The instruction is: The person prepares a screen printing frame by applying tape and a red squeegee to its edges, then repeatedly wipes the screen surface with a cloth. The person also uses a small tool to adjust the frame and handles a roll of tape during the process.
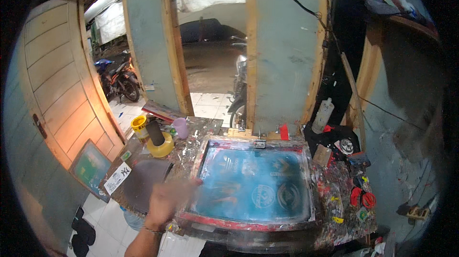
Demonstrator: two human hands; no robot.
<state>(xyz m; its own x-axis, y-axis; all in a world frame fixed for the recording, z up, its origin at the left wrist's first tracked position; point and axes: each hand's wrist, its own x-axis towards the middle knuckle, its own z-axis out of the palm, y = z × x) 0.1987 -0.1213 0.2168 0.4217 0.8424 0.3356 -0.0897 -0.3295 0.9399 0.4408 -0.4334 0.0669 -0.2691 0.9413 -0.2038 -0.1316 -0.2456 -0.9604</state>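
My left hand point(168, 200) reaches in from the lower left, its fingers smeared by motion. It is at the left edge of a screen-printing frame point(229, 225); whether the fingers grip it cannot be made out. The frame has a red-stained border and a blue mesh point(248, 175) bearing several pale round and logo-like designs. A hinge clamp point(258, 144) sits at its far edge. Left of the hand lies a dark rounded flat piece point(144, 180), with a white printed sheet point(117, 179) beside it. My right hand is out of sight.
On the paint-spattered table point(330, 230) stand a yellow tape roll point(160, 146), a yellow tin point(139, 125) and a purple cup point(180, 128). To the right are a squeeze bottle point(323, 115) and a red coiled cord point(362, 198). A door point(67, 80) stands at the left.
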